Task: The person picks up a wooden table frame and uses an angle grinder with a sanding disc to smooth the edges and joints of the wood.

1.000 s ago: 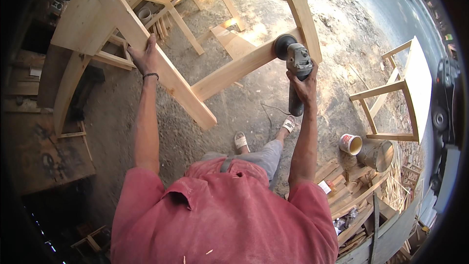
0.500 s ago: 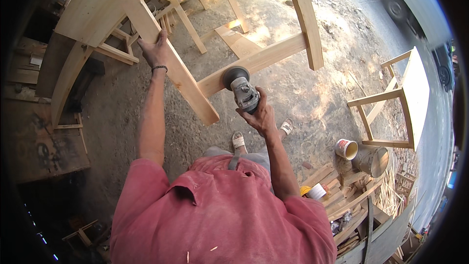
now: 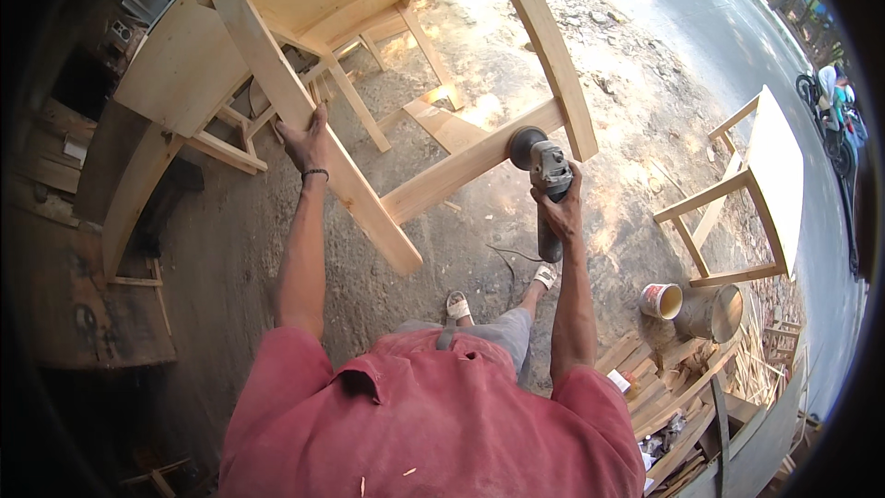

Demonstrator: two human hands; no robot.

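My right hand (image 3: 564, 205) is wrapped round the grey head of an angle grinder (image 3: 551, 172), its dark handle hanging below. The grinder's round black disc (image 3: 527, 144) lies against the crossbar (image 3: 461, 175) of a pale wooden furniture frame, close to where the bar meets the right leg (image 3: 553, 55). On the left leg (image 3: 355, 189) of this frame, my left hand (image 3: 306, 143) is closed over the edge, above the crossbar joint. Its fingertips are partly hidden by the wood. The frame is tilted, legs toward me.
Another wooden frame with a white panel (image 3: 774, 184) stands at the right. Below it are an open bucket (image 3: 661, 301), a metal drum (image 3: 712, 314) and scrap planks (image 3: 687, 406). A dark cord (image 3: 510, 263) lies near my feet. A curved wooden piece (image 3: 147, 184) stands at left.
My right hand has moved the grinder rightward along the crossbar, from near the left leg to near the right leg. My left hand stays on the left leg. The view has shifted.
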